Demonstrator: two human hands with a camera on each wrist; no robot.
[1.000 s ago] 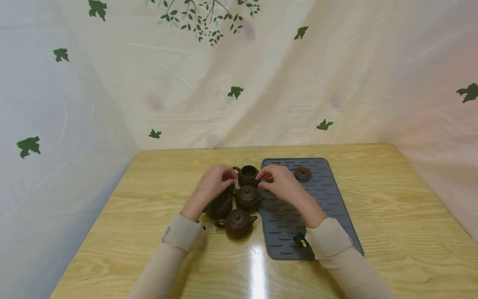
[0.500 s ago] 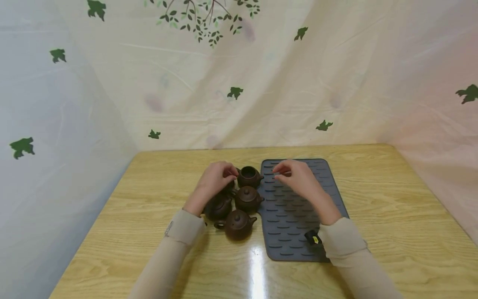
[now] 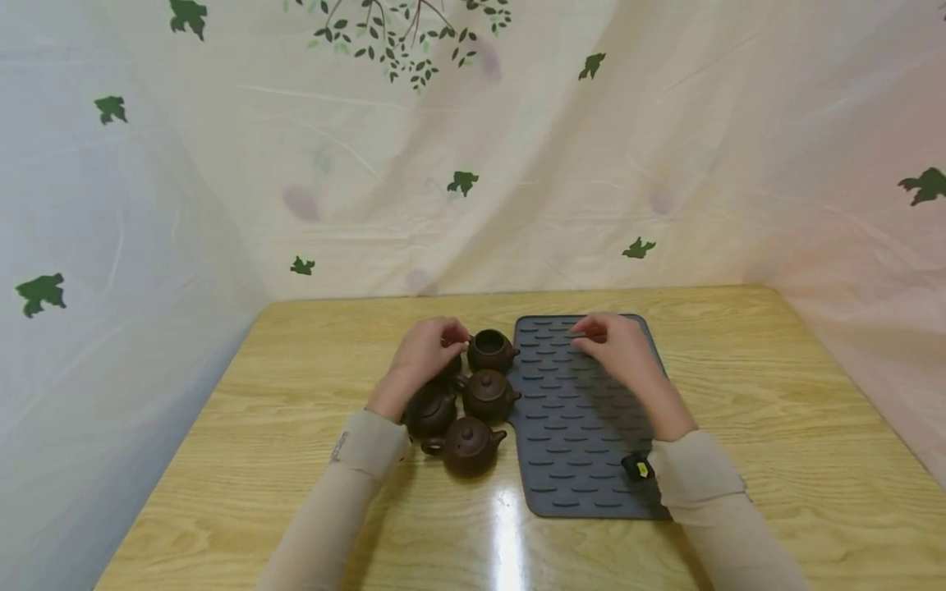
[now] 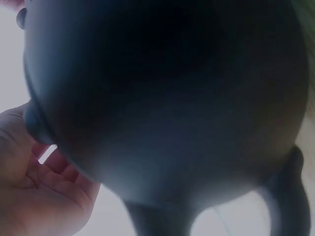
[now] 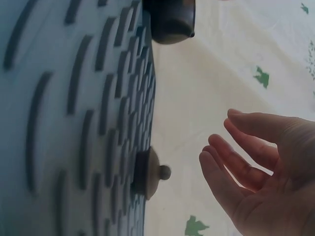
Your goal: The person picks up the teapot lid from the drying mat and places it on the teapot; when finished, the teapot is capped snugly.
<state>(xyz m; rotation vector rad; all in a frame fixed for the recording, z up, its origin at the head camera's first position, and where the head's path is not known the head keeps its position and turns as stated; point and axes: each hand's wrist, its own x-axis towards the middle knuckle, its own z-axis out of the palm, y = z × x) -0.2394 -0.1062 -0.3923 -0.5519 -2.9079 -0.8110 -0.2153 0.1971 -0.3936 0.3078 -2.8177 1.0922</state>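
Note:
In the head view a lidless dark brown teapot (image 3: 493, 358) stands at the back of a tight cluster. My left hand (image 3: 421, 353) is at its handle side, thumb and fingertips close together; they cover the handle, so a grip is not clear. Beneath that hand are a dark teapot (image 3: 431, 410) and part of another (image 3: 449, 371). A big blurred teapot (image 4: 172, 123) blocks most of the left wrist view. My right hand (image 3: 619, 345) hovers over the grey mat (image 3: 569, 443), fingers loosely bent and holding nothing. A round knobbed lid (image 5: 146, 174) lies on the mat, apart from those fingers.
Two lidded teapots, a middle one (image 3: 488, 396) and a front one (image 3: 470, 448), stand beside the mat's left edge. The wooden table (image 3: 746, 369) ends at a pale curtain (image 3: 547, 213) with green leaf shapes.
My right hand has moved right from the lidless teapot, across the mat, and now hides the lid in the head view. My left hand has hardly moved.

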